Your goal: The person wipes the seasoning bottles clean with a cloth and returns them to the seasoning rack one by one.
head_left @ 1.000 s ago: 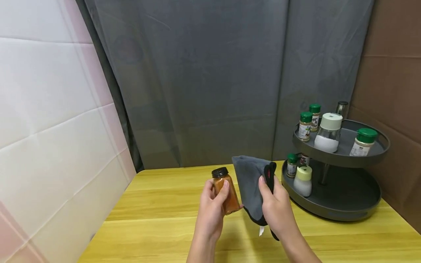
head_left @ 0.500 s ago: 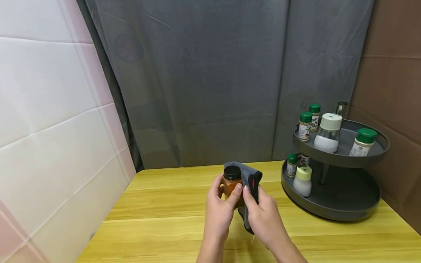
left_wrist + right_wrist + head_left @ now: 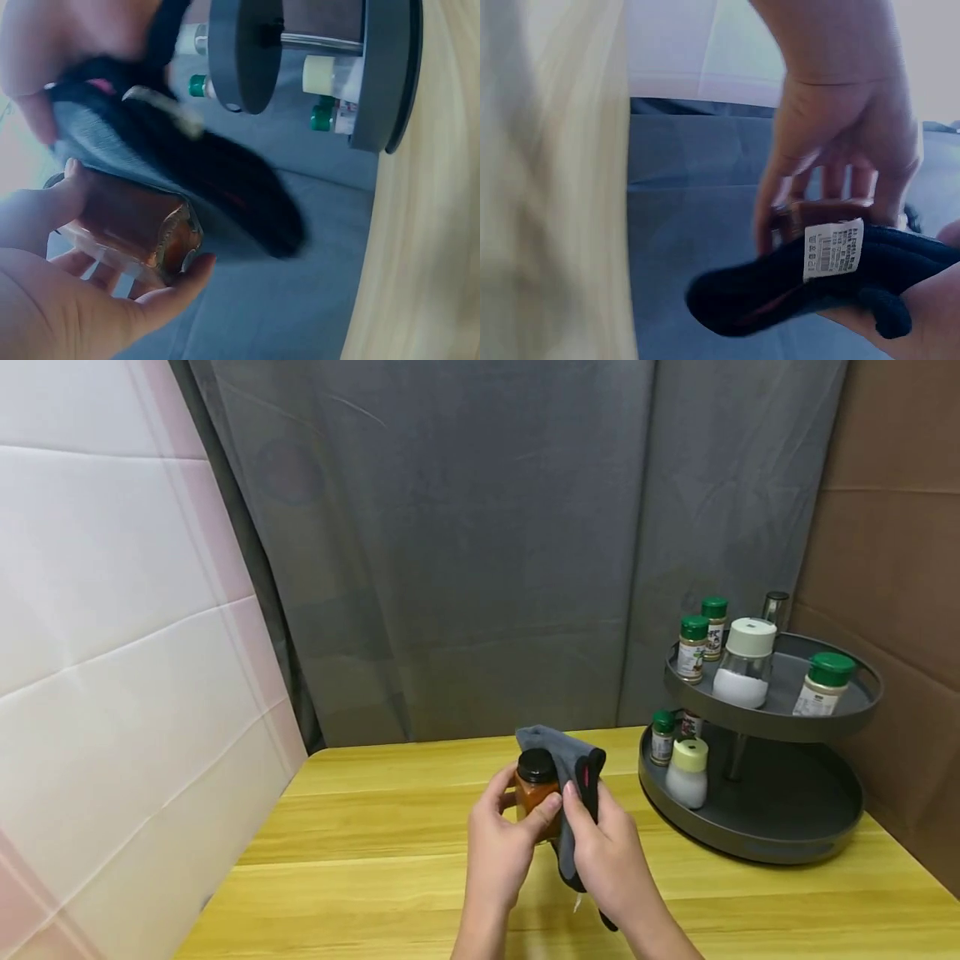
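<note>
My left hand (image 3: 501,843) grips a clear spice jar (image 3: 534,795) of orange-red powder with a black lid, held above the table. In the left wrist view the jar (image 3: 131,221) lies between thumb and fingers, its glass base facing the camera side. My right hand (image 3: 607,852) holds a folded grey cloth (image 3: 566,752) with black edging against the jar's right side. The cloth covers part of the jar in the head view. A white care label (image 3: 832,250) shows on the cloth in the right wrist view.
A dark two-tier turntable rack (image 3: 750,839) stands at the right of the wooden table (image 3: 360,860). Several green-capped bottles and a white-capped jar (image 3: 744,668) are on its upper tier; a yellow-capped shaker (image 3: 687,772) is below. A grey curtain (image 3: 465,568) hangs behind.
Jar and cloth were apart a second ago; the hands have come together, bringing the cloth against the jar. The jar has turned more upright. Over the last half second they shifted only slightly.
</note>
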`<state>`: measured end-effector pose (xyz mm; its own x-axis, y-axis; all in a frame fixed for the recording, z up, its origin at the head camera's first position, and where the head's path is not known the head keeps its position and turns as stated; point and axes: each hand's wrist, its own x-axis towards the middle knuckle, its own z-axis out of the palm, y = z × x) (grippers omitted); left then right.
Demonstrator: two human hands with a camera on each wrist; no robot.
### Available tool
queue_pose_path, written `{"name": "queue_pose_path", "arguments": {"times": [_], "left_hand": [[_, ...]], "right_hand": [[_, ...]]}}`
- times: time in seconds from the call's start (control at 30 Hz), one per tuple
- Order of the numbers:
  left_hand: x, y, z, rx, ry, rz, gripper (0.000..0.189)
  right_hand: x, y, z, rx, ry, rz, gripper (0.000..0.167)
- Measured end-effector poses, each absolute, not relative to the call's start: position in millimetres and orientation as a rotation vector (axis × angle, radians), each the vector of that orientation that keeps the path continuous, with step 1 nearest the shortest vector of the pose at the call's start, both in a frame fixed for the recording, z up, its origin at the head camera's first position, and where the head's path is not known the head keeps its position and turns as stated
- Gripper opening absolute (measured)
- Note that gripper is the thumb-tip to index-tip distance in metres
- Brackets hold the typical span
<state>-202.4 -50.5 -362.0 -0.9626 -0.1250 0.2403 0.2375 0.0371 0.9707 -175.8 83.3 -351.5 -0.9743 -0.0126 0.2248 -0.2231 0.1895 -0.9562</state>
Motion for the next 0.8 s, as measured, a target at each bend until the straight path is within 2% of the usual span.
{"name": "queue_pose_path", "arguments": {"times": [0.13, 0.5, 0.8], "left_hand": [[-203, -54, -361, -0.109, -2.067, -1.943, 0.048], [-203, -53, -364, -0.107, -2.163, -1.865, 0.049], [-203, -58, -359, -0.110, -2.125, -1.828, 0.045]], "right_hand": [[-179, 83, -359, 0.188, -2.347, 1.925, 0.047], [-176, 84, -350, 0.216, -2.234, 1.961, 0.055], [-179, 77, -361, 0.145, -2.375, 1.868, 0.049]]}}
